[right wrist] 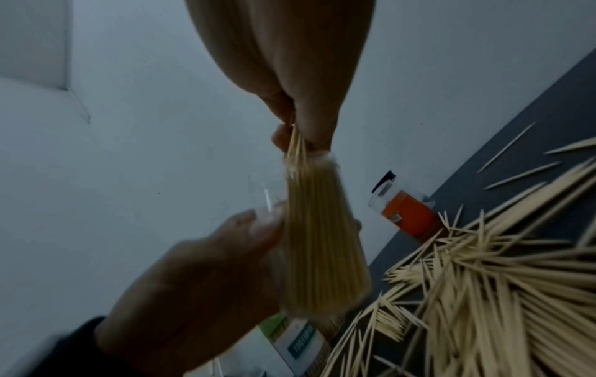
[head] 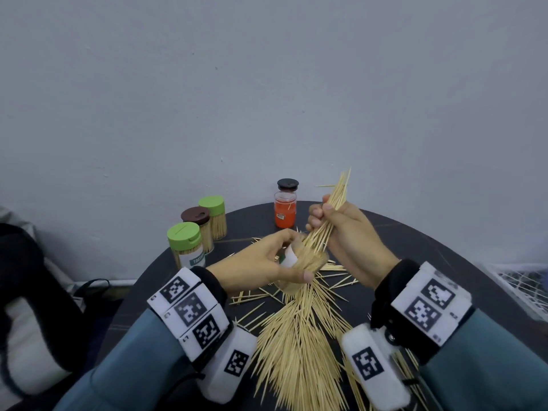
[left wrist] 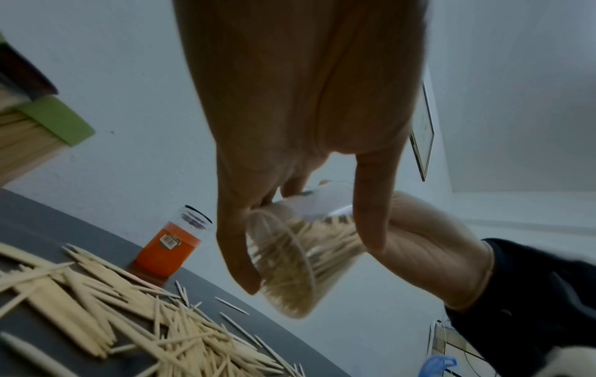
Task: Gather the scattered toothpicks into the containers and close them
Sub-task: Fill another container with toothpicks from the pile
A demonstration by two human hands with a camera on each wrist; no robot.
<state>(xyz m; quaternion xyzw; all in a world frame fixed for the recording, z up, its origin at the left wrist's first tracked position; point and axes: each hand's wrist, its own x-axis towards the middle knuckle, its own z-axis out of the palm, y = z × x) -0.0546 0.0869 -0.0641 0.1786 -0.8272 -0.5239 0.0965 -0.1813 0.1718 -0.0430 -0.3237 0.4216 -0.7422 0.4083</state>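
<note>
A person's left hand (head: pixel 264 262) grips a tilted clear container (head: pixel 299 262) above a dark round table (head: pixel 444 247), while the right hand (head: pixel 341 229) pinches a bundle of toothpicks (head: pixel 329 215) into its mouth. Loose toothpicks (head: pixel 296 345) litter the table; three capped containers (head: pixel 201 229) stand left, an orange-labelled open jar (head: pixel 285 213) behind.

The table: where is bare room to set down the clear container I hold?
Bare table shows right of the orange container, behind the right hand. A smaller bare patch lies between the lidded containers and the left hand. In front of the hands the toothpick pile crowds the surface.
</note>
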